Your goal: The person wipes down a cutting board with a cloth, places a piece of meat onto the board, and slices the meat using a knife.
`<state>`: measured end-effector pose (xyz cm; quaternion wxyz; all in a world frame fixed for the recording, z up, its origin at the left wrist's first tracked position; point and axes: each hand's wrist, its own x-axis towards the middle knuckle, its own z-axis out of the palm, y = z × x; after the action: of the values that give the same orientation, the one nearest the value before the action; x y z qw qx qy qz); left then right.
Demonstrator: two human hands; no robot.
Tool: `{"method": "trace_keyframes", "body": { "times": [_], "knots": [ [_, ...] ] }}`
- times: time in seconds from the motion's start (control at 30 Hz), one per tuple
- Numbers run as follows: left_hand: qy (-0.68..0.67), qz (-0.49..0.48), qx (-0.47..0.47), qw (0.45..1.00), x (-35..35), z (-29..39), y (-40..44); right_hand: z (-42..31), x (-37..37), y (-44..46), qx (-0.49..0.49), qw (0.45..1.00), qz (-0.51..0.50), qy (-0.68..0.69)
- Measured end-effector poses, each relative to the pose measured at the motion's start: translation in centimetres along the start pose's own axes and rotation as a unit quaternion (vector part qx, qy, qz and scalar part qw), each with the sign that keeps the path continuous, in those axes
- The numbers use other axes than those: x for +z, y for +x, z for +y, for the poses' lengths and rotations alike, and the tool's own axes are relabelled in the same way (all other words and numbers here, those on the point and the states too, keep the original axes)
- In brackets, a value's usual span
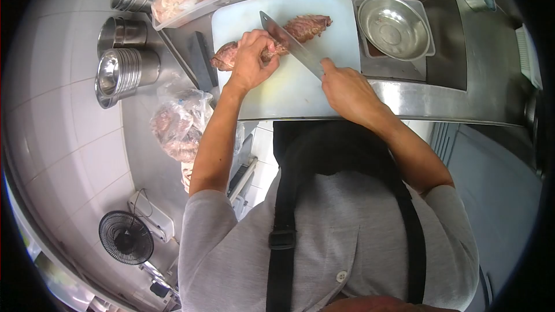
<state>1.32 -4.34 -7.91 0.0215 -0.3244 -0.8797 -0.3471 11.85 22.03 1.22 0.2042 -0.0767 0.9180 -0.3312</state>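
A long piece of browned meat (225, 56) lies across the white cutting board (283, 92). My left hand (252, 60) is closed over its left part, fingers curled and pressing it to the board. In my right hand (347, 89) is the handle of a wide-bladed kitchen knife (300, 53). The blade runs up and left over the meat, just right of my left fingertips. Beyond the blade, the right part of the meat (309, 26) rests on the board. Whether the blade has cut through there I cannot tell.
Behind the board on the left stands a plastic tub (205, 8) of bagged meat. A metal bowl (394, 28) sits in a tray on the right. Stacked steel cups (124, 75) line the left wall. A bag of meat (180, 124) lies near my left forearm, and a fan (126, 237) stands lower left.
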Motion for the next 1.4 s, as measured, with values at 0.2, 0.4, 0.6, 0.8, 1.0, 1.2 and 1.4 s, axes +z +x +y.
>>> {"method": "trace_keyframes", "body": {
  "times": [0.2,0.4,0.6,0.8,1.0,1.2,1.4],
  "knots": [
    [0.003,0.020,0.008,1.000,0.5,-0.4,-0.2,1.0,1.9,2.4,-0.001,1.000,0.004,0.002],
    [0.014,0.028,-0.009,0.999,0.6,-0.3,-0.5,2.2,4.0,4.9,-0.039,0.999,0.021,0.007],
    [0.018,0.045,-0.002,0.999,1.2,-0.3,-0.3,2.3,5.4,5.0,-0.019,0.999,0.018,-0.019],
    [-0.011,0.022,0.009,1.000,0.1,-0.5,-0.2,0.8,8.1,8.1,-0.019,0.997,0.068,-0.012],
    [0.095,-0.085,-0.083,0.988,-5.6,3.7,7.8,-0.3,9.4,7.7,-0.033,0.996,0.075,-0.016],
    [0.317,-0.401,-0.068,0.857,-3.8,4.5,14.6,0.0,9.8,8.0,-0.032,0.996,0.084,-0.019],
    [0.251,-0.266,0.015,0.931,-1.8,1.6,13.4,1.0,7.5,6.2,-0.007,0.999,0.047,-0.001]
  ]
}}
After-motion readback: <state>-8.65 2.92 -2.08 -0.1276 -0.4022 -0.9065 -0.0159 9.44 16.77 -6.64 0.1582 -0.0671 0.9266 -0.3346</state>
